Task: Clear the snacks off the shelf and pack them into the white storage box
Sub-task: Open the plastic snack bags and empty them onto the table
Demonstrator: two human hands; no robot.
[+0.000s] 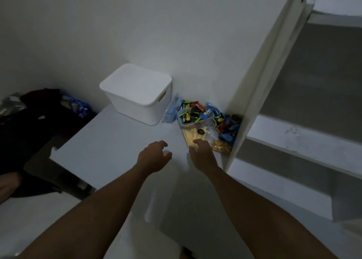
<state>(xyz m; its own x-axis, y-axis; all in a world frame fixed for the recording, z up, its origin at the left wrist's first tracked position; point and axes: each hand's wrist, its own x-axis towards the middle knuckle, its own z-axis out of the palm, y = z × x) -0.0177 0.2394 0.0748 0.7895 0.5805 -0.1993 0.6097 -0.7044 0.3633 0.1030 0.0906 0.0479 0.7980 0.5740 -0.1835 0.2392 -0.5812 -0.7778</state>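
A white storage box [135,96] with its lid on stands at the back of the white shelf top [117,147], against the wall. To its right lies a heap of snack packets [197,111], on and around a clear tub of yellow sticks [194,133], with a bag of orange snacks [221,147] beside it. My right hand [201,153] reaches to the tub's near end, fingertips touching it. Over the bare shelf, just left of the tub, my left hand [154,155] hovers with loosely curled fingers and holds nothing.
A tall white panel [260,78] rises right of the snacks, with grey stair-like ledges [305,141] beyond it. Dark clothes and a blue patterned bag [76,106] lie at the left, below the shelf's edge. The scene is dim.
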